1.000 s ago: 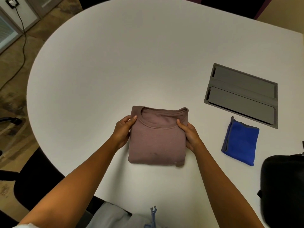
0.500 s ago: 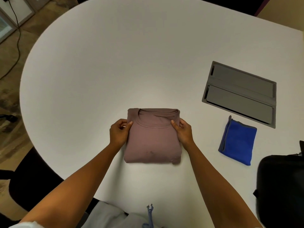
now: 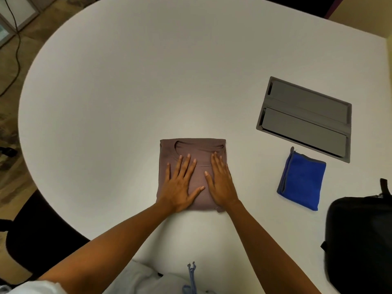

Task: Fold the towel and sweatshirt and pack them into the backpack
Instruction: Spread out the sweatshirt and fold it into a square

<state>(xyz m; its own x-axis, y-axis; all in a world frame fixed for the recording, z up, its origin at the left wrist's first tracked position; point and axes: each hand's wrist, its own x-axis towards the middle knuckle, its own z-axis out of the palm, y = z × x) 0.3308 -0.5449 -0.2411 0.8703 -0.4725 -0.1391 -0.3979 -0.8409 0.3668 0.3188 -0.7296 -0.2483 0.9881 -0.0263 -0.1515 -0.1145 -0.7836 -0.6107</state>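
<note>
The folded sweatshirt (image 3: 192, 145) is pressed flat by the left hand (image 3: 179, 187) and right hand (image 3: 220, 184), fingers extended and nothing gripped; the folds may be undone if it is lifted carelessly toward the backpack (image 3: 360, 240).

Both hands leave the sides of the folded sweatshirt (image 3: 192, 175); the left hand (image 3: 180, 187) and right hand (image 3: 220, 183) now press flat on top of it, fingers (image 3: 187, 164) straight.

A single head-worn wide-angle camera looks forward and steeply down from the near edge of a rounded white tabletop (image 3: 127, 92), close above the person's forearms; a folded sweatshirt (image 3: 192, 149) sits near centre, a black backpack (image 3: 360, 240) at four o'clock.
</note>
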